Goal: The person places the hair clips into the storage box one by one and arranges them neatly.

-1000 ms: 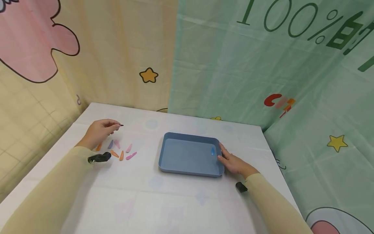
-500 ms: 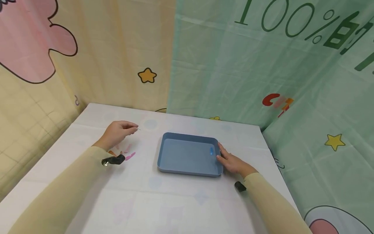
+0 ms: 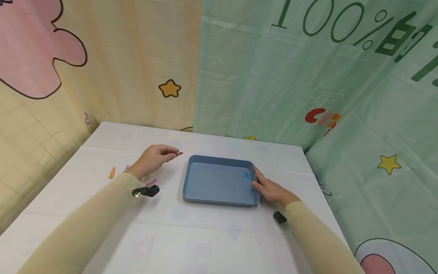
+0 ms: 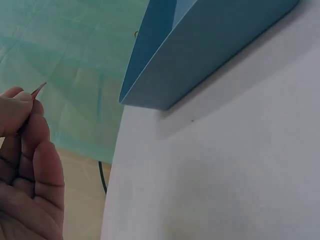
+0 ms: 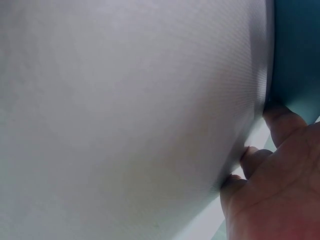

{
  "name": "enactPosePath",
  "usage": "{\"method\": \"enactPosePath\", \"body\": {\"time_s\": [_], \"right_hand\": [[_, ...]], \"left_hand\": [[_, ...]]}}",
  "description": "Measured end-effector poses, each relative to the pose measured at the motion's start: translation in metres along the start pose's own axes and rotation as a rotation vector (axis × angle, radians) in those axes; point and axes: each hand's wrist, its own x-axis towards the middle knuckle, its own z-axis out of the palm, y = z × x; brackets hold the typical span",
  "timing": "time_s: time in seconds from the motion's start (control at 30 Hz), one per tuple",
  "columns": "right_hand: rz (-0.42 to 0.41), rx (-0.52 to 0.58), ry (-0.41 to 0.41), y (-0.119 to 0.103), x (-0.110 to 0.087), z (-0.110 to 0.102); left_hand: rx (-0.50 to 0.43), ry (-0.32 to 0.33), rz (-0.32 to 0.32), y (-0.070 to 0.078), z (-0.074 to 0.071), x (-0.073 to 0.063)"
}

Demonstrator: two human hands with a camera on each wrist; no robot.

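Between the thumb and fingertips of my left hand (image 3: 153, 160) is a dark red snap hair clip (image 3: 179, 153), held above the table just left of the tray. Its tip (image 4: 39, 90) pokes out past the fingers in the left wrist view. My right hand (image 3: 273, 189) holds the right wall of the blue-grey tray (image 3: 219, 201), thumb over the rim and other fingers along the outside. A blue hair clip (image 3: 246, 176) lies inside the tray near that wall. An orange clip (image 3: 111, 172) and a pink clip (image 3: 151, 182) lie on the table by my left arm, which hides others.
The white-covered table (image 3: 205, 239) extends on all sides of the tray. Printed curtains (image 3: 246, 76) hang behind it and at both sides. A purple clip (image 3: 127, 167) peeks out behind my left wrist.
My left hand has carried the dark red hair clip rightward from above the loose clips toward the tray. The right hand keeps its place at the tray wall.
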Motion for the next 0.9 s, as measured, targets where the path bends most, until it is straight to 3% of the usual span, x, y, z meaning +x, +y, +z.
{"method": "enactPosePath", "body": {"time_s": [0.3, 0.47, 0.9], "right_hand": [[-0.006, 0.004, -0.006, 0.002, 0.0, -0.001], [-0.012, 0.005, -0.007, 0.004, 0.002, -0.001], [-0.023, -0.011, 0.002, 0.002, 0.001, -0.001]], "left_hand": [[0.131, -0.067, 0.064, 0.011, 0.026, 0.007], [0.116, -0.082, 0.058, 0.019, 0.038, 0.011], [0.112, -0.162, 0.126, 0.035, 0.066, 0.023]]}}
